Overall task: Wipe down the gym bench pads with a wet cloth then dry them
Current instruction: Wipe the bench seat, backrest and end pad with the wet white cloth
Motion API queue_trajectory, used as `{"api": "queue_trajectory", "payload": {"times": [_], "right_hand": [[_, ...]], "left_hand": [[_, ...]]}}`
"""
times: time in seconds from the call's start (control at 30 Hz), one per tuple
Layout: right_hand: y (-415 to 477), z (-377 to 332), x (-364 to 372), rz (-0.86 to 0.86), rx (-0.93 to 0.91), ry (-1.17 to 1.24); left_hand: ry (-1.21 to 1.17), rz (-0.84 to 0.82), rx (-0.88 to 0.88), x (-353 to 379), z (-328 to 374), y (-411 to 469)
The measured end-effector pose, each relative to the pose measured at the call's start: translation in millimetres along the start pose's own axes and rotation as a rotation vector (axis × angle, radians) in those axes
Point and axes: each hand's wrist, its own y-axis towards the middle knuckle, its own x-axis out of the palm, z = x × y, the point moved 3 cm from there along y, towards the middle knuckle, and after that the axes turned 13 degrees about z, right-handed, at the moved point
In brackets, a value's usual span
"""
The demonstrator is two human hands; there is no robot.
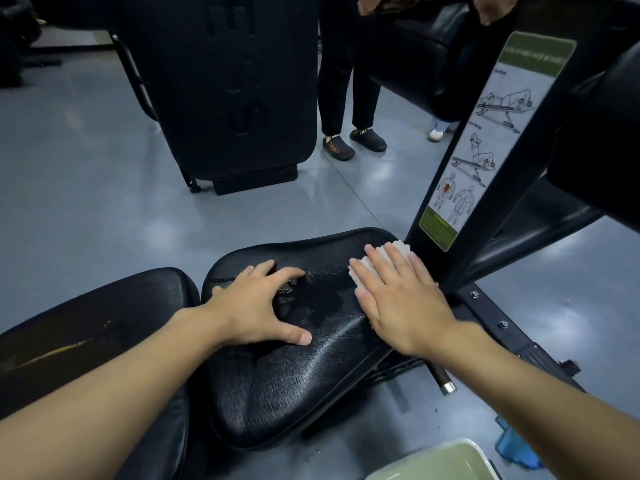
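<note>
**Wet wipe under way on the seat pad**

The right hand [403,296] presses a white cloth [377,268] flat, fingers spread, on the seat pad [294,386] beside the upright post [485,161]; the left hand [258,306] braces with splayed fingertips; a wet patch [322,303] shows between them; the long pad [86,327] and all drying look left to do; a pale basin [436,462] sits lower right, contents unclear.

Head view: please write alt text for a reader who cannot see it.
A person's right hand presses a white cloth flat on a black bench seat pad, while the left hand braces the pad beside a wet patch. Another person's legs stand behind.
</note>
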Motion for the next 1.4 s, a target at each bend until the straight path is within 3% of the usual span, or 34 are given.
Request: {"api": "queue_trajectory", "payload": {"times": [0.37, 0.7, 0.83, 0.93, 1.4], "right_hand": [[104.9, -12.9, 13.7, -0.134, 0.050, -0.040], [22.1, -9.2, -3.4, -0.125, -0.056, -0.075], [-32.2, -3.0, -8.5, 0.041, -0.112, -0.085], [-49.0, -0.1, -4.4, 0.055, -0.115, -0.068], [56.9, -10.6, 5.0, -0.084, -0.004, -0.008]], "left_hand": [[0.011, 0.014, 0.007, 3.5, 0.7, 0.0], [0.020, 0.010, -0.002, 2.2, 1.1, -0.4], [0.009, 0.008, -0.006, 1.0, 2.1, -0.8], [0.009, 0.011, -0.007, 1.8, 2.0, -1.1], [0.024, 0.026, 0.002, 4.3, 0.7, 0.4]]}}
